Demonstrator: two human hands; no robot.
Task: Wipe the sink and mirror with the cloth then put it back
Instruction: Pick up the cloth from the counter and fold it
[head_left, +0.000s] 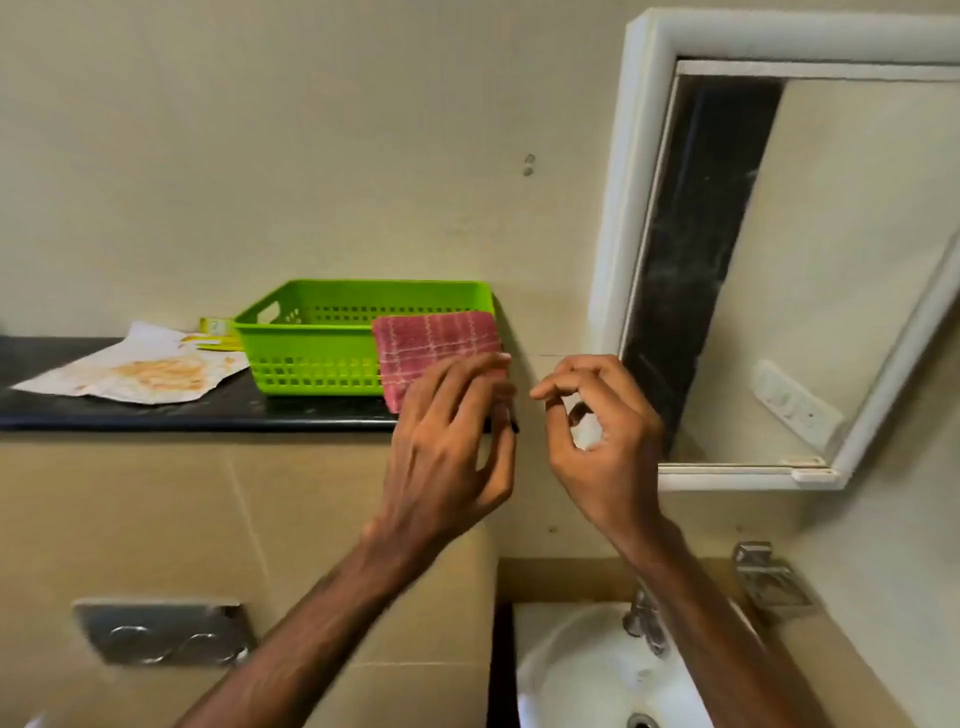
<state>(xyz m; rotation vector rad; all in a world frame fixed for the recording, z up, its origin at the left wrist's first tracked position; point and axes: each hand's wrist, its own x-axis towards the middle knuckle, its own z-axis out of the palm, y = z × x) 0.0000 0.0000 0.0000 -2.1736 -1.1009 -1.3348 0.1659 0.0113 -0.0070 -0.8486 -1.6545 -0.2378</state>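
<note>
A red checked cloth (436, 343) hangs folded over the front right rim of a green plastic basket (311, 332) on the black ledge. My left hand (447, 447) reaches up to the cloth, and its fairly straight fingers lie over the cloth's lower right corner. My right hand (602, 447) hovers just right of it in front of the wall, fingers loosely curled and holding nothing. The white-framed mirror (831, 260) hangs on the wall at the upper right. The white sink (587, 675) sits below at the bottom right.
A black ledge (156, 410) carries the basket, crumpled stained paper (140, 371) and a yellow packet (218, 330). A chrome tap (644, 618) stands behind the sink, a metal holder (769, 577) on the wall beside it. A flush plate (161, 631) is set in the panel at lower left.
</note>
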